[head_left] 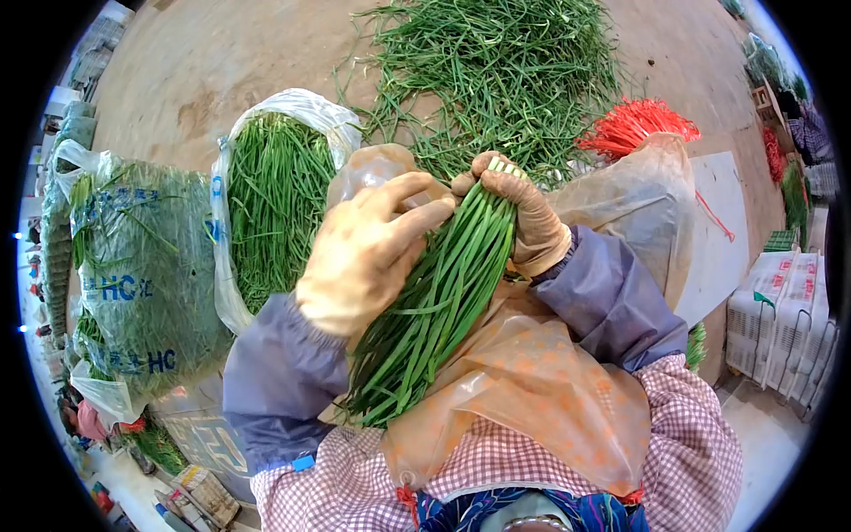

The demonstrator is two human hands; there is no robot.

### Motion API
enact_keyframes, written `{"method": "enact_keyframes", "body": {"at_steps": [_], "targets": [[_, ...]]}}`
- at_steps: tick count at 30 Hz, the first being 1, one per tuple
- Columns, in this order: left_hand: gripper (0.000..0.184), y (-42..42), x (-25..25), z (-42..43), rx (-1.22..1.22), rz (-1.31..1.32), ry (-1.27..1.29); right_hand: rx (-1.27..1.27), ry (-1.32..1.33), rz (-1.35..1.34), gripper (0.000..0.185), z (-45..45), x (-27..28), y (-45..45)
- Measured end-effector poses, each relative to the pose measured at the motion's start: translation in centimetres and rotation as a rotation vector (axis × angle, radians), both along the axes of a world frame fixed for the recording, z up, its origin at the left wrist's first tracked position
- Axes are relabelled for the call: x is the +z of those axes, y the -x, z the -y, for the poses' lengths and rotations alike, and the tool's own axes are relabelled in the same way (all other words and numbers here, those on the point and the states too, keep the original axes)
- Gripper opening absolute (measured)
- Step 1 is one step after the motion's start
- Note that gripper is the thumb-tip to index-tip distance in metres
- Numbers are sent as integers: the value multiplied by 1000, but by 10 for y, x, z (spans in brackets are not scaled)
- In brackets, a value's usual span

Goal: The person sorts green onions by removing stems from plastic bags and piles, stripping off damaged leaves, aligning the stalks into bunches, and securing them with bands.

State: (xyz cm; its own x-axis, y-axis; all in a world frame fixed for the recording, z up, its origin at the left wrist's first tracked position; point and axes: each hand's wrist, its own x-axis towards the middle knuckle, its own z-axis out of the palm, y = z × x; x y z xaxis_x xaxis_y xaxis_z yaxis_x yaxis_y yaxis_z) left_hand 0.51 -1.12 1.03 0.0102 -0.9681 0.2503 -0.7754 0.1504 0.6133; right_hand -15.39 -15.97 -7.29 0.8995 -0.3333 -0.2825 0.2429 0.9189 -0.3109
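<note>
In the head view, a bundle of long green stalks lies slanted over the apron, its pale cut ends at the top. Round those ends my right hand, in a stained glove, is closed. My left hand, in a light glove, rests against the bundle's left side with its fingers apart, the fingertips near the upper stalks. Beyond my hands a loose heap of green stalks covers the work surface. A cluster of red ties sits right of my right hand.
Left of my hands stands an open plastic bag packed with green stalks. Further left is a full clear bag with blue print. White crates are stacked at the far right. Part of another person shows at the right edge.
</note>
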Motion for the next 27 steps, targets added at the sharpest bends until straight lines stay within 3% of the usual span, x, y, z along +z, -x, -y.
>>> {"method": "enact_keyframes", "body": {"at_steps": [4, 8, 11, 13, 17, 21, 24, 27], "targets": [[22, -2, -18, 6, -96, 63, -36, -29, 28, 34, 12, 10, -17, 6], [9, -16, -27, -5, -85, -123, -145, -115, 9, 71, 16, 30, -24, 9], [12, -25, -15, -20, 185, -369, -133, -149, 48, 9, 17, 45, -21, 15], [15, -28, -6, -24, 357, -386, -82, -164, 23, -3, 15, 45, -23, 17], [21, -10, 5, -12, 168, -352, 44, -205, 69, -68, 17, 36, -16, 14], [36, 15, 8, 5, -51, -108, 77, -249, 104, -142, 19, 26, -2, 14], [41, 28, 3, 19, -124, 60, 24, -229, 173, -117, 13, 26, -2, 16], [37, 38, -3, 21, -36, 198, -62, -302, 183, -189, 12, 16, 10, 12]]}}
